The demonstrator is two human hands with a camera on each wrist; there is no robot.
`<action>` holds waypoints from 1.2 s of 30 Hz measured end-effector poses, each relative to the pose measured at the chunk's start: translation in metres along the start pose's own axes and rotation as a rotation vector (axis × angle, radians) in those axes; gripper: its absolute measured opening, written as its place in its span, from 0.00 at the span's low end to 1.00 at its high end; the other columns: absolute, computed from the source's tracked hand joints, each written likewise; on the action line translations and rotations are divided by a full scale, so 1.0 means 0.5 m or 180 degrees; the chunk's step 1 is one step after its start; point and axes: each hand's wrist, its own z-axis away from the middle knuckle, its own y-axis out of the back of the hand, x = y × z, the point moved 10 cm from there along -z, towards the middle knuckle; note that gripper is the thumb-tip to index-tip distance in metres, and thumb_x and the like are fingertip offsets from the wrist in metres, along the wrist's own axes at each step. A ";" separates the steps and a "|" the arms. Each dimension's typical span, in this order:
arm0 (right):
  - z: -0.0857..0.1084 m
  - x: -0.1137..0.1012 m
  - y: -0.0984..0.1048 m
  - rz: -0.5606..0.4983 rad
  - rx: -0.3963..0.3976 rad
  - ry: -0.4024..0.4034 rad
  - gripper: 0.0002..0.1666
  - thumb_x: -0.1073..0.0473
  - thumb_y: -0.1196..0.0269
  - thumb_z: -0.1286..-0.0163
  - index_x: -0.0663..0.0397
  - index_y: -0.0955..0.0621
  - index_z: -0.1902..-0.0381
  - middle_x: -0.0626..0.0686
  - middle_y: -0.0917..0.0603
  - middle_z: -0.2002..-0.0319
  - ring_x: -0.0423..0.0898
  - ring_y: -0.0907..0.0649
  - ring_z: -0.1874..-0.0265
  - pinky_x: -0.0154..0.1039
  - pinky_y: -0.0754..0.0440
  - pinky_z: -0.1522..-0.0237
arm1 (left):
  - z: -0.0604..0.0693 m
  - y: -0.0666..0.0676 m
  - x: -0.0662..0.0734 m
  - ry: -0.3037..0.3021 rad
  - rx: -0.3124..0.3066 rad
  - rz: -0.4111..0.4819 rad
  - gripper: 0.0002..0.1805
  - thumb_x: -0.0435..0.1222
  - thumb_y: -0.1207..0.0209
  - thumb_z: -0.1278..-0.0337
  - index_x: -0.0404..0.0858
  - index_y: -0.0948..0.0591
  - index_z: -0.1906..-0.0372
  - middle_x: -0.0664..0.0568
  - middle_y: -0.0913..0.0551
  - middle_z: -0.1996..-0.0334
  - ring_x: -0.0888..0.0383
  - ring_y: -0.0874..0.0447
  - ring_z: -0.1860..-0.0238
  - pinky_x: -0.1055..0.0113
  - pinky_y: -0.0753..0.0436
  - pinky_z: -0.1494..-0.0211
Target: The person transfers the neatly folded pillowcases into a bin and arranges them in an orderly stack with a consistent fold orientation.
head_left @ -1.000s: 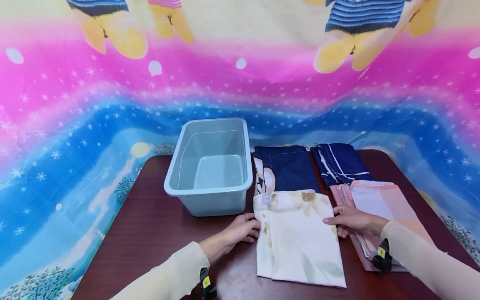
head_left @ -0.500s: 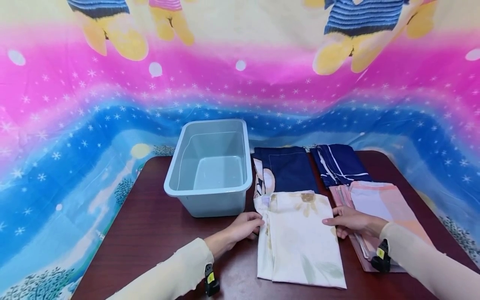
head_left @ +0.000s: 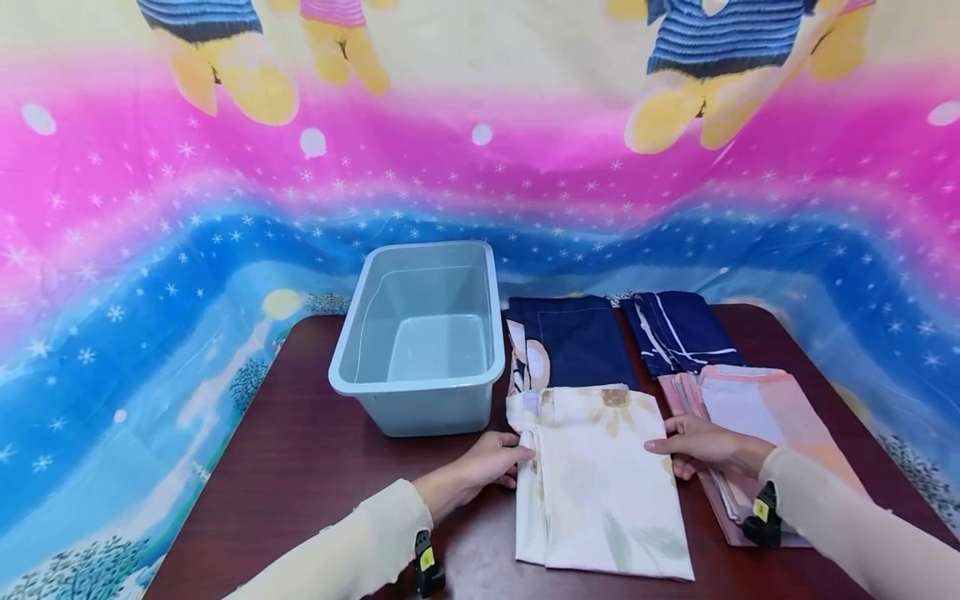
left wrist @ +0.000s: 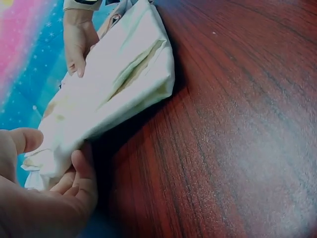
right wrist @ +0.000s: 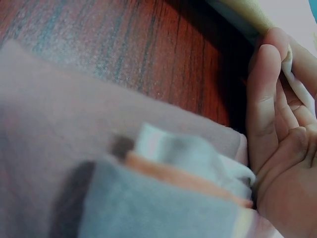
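While it is folded | white cloth (head_left: 600,487) | brown flower (head_left: 615,398), green leaves (head_left: 662,542)

The kind of room cannot be told: a bright snowflake-printed cloth (head_left: 480,183) hangs from nine through twelve to three o'clock, walling in a dark reddish wood-grain desk (head_left: 300,450).

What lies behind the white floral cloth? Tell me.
Behind the white floral cloth lies a navy cloth; its near edge is covered and cannot be seen.

Front cloth (head_left: 603,492) on table (head_left: 315,467), right of tub (head_left: 418,387), other cloths (head_left: 581,337) behind and rightward.
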 end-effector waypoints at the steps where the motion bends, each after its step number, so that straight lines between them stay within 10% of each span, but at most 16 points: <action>1: 0.000 0.000 -0.001 0.0001 -0.0003 0.0004 0.19 0.49 0.38 0.25 0.62 0.23 0.53 0.45 0.18 0.83 0.36 0.20 0.84 0.32 0.19 0.77 | -0.001 -0.003 -0.001 -0.0022 -0.0038 -0.0049 0.18 0.35 0.39 0.37 0.28 0.19 0.47 0.52 0.14 0.68 0.64 0.22 0.73 0.73 0.23 0.72; 22: 0.021 -0.019 -0.006 0.0096 -0.0402 0.0490 0.22 0.58 0.43 0.23 0.68 0.26 0.38 0.53 0.09 0.59 0.43 0.12 0.68 0.42 0.12 0.67 | 0.001 -0.022 0.022 -0.0485 -0.0342 -0.0682 0.45 0.35 0.29 0.46 0.39 0.39 0.25 0.48 0.13 0.59 0.60 0.15 0.70 0.66 0.20 0.73; 27: 0.021 -0.021 -0.007 0.0105 -0.0408 0.0554 0.22 0.58 0.43 0.23 0.68 0.26 0.39 0.53 0.09 0.60 0.42 0.12 0.69 0.42 0.12 0.68 | -0.005 -0.020 0.024 -0.0543 -0.0278 -0.0669 0.39 0.35 0.28 0.46 0.38 0.33 0.30 0.47 0.15 0.52 0.58 0.13 0.60 0.66 0.15 0.59; 36: 0.012 -0.014 -0.003 0.0249 -0.0210 0.0522 0.21 0.57 0.40 0.25 0.71 0.24 0.45 0.53 0.10 0.67 0.40 0.15 0.77 0.39 0.14 0.72 | -0.015 -0.020 0.017 -0.0455 -0.0157 -0.0649 0.22 0.33 0.29 0.46 0.35 0.21 0.46 0.46 0.12 0.61 0.54 0.11 0.63 0.62 0.13 0.62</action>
